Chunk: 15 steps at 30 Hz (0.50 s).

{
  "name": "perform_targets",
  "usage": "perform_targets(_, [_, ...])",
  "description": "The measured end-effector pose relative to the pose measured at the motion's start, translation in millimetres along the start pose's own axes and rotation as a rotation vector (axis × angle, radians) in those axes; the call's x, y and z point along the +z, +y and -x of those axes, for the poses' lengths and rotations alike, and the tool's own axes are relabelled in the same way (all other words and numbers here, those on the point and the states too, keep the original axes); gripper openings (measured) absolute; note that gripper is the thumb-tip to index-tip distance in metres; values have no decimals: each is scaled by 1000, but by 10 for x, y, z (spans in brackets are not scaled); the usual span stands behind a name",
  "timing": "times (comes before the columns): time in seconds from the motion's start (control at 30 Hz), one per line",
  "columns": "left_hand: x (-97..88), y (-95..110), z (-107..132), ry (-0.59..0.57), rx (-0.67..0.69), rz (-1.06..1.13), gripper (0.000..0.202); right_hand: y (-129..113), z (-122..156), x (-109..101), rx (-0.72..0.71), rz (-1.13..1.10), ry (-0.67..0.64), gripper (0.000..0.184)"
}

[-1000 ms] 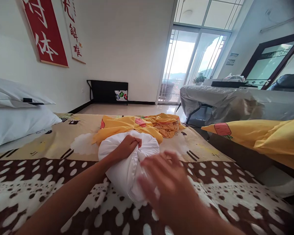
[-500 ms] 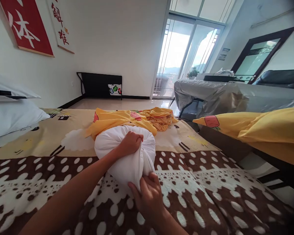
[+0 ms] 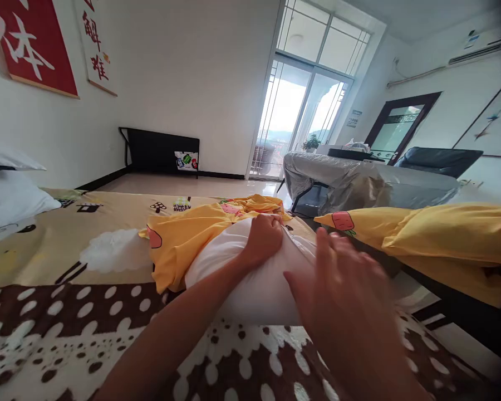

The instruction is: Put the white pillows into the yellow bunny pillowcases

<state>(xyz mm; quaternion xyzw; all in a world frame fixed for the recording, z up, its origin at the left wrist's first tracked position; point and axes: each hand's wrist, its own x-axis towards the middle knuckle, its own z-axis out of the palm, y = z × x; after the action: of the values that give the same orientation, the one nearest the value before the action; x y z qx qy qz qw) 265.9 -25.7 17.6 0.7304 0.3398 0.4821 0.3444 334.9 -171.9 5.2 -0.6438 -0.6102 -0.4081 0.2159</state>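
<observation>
A white pillow (image 3: pixel 250 278) lies on the bed, partly inside a yellow pillowcase (image 3: pixel 183 236) with cartoon prints. My left hand (image 3: pixel 264 238) is clenched on the top of the white pillow, bunching its fabric. My right hand (image 3: pixel 342 289) hovers close to the camera over the pillow's right end, fingers spread and blurred by motion, holding nothing that I can see.
The bed has a brown blanket with white dots (image 3: pixel 67 328) and a beige cartoon sheet (image 3: pixel 45 245). White pillows (image 3: pixel 8 195) lie at the left. A yellow-cased pillow (image 3: pixel 434 234) rests at the right. A covered table (image 3: pixel 359 184) and glass doors (image 3: pixel 292 122) stand beyond.
My right hand let go of the pillow's near edge and lifted up to the right, fingers spread. The pillow has gone flatter and moved further away under my left hand.
</observation>
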Motion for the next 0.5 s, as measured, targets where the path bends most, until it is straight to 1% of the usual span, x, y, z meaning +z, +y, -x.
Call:
perform_targets(0.07, [209, -238, 10, -26, -36, -23, 24, -107, -10, 283, 68, 80, -164, 48])
perform_targets(0.13, [377, -406, 51, -50, -56, -50, 25, -145, 36, 549, 158, 136, -276, 44])
perform_targets(0.2, [490, -479, 100, -91, -61, -90, 26, -99, 116, 747, 209, 104, -341, 40])
perform_targets(0.27, [524, -467, 137, -151, -36, -138, 28, 17, 223, 875, 241, -36, -376, 39])
perform_targets(0.3, [499, -442, 147, -184, -9, -162, 27, 91, 289, 919, 261, -134, -377, 39])
perform_targets(0.37, [356, -388, 149, -251, 67, -203, 23, 241, 453, 980, 323, -336, -338, 40])
perform_targets(0.43, [113, -381, 136, -286, 141, -236, 26, 357, 657, 1020, 408, -486, -268, 43])
perform_targets(0.5, [-149, -458, 130, -351, 195, -260, 38, 408, 860, 1041, 531, -561, -192, 43])
